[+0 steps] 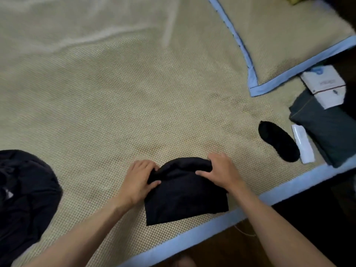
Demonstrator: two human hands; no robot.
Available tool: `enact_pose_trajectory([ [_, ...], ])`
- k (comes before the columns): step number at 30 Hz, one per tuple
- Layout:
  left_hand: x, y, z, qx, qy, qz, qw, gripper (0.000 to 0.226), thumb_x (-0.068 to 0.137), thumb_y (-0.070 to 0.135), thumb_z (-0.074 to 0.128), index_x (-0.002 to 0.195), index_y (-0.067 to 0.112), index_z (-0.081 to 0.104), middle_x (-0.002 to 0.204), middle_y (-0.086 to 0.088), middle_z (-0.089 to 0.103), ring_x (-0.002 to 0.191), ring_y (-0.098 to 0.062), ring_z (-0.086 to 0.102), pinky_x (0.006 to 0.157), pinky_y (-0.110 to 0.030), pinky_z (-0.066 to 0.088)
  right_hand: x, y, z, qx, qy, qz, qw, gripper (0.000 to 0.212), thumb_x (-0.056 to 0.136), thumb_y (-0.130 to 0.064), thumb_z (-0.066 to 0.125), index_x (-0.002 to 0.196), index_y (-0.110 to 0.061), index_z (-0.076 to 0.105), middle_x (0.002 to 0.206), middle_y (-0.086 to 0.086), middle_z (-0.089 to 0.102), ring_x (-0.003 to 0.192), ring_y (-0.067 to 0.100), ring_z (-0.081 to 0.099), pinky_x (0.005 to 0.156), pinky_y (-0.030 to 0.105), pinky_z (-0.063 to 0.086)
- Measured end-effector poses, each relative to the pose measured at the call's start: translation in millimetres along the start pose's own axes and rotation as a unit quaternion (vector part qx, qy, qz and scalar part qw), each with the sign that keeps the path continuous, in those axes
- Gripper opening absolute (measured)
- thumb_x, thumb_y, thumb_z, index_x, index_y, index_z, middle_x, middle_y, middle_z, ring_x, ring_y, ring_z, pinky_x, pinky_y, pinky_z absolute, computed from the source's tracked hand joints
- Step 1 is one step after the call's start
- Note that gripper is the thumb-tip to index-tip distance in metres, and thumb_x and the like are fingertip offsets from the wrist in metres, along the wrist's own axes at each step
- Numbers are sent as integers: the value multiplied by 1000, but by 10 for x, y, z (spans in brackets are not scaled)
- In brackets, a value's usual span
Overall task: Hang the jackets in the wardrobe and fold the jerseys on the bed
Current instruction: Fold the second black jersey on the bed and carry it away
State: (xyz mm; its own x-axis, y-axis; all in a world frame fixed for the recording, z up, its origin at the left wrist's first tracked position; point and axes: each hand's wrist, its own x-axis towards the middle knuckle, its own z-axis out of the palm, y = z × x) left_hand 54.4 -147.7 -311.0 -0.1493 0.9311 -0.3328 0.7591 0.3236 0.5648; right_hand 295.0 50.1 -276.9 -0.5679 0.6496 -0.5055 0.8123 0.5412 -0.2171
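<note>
Both hands' fingers, L (137, 180) & R (219, 170), pinch black jersey (185, 197) fold; box (325, 85) txt unreadable (blurred).

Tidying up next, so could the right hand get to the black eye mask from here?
Probably yes: the eye mask lies uncovered on the mat beyond the right hand, though that hand grips the black jersey.

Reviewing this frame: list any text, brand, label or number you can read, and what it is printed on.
Nothing is legible.
White box at the bed's right edge: a blue logo and a line of grey print, both too blurred to read.
White strip beside the black eye mask: no readable marks.
Black jersey under both hands: no print visible.
</note>
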Motion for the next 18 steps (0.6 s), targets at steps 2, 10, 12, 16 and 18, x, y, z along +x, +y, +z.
enact_pose_trajectory([
  [2,10,119,-98,-164,12,-50,985,23,85,41,72,92,32,52,94,15,66,90,-8,61,85,-36,49,-178,-96,-28,117,-67,77,988,44,78,-63,75,89,-24,57,90,-8,65,84,14,61,73,33,51],
  [10,-467,758,-1376,-390,-28,-17,920,17,84,24,80,93,17,67,86,-2,71,83,-20,65,73,-33,51,-1862,-714,-859,465,134,202,851,26,77,-35,88,88,-23,68,87,-15,73,86,7,70,75,26,56],
  [12,-630,1195,-1839,-373,-45,40,926,22,81,25,83,93,15,67,83,-2,69,81,-17,63,69,-31,47,-2547,-952,-1242,497,193,202,822,17,80,-30,87,82,-23,71,76,-13,75,75,4,72,69,24,56],
  [16,-1099,2290,-2776,-368,-88,165,911,36,69,35,80,94,12,67,82,-4,70,75,-13,64,66,-25,49,-3902,-1286,-1897,542,304,178,763,14,82,-24,86,90,-16,78,84,-1,79,82,14,76,72,31,57],
  [18,-1368,2868,-3117,-363,-128,232,893,43,67,39,81,98,11,69,90,-5,75,80,-15,69,70,-23,52,-4535,-1436,-2170,538,366,166,741,21,80,-25,87,96,-13,80,94,9,80,88,24,76,80,40,57],
])
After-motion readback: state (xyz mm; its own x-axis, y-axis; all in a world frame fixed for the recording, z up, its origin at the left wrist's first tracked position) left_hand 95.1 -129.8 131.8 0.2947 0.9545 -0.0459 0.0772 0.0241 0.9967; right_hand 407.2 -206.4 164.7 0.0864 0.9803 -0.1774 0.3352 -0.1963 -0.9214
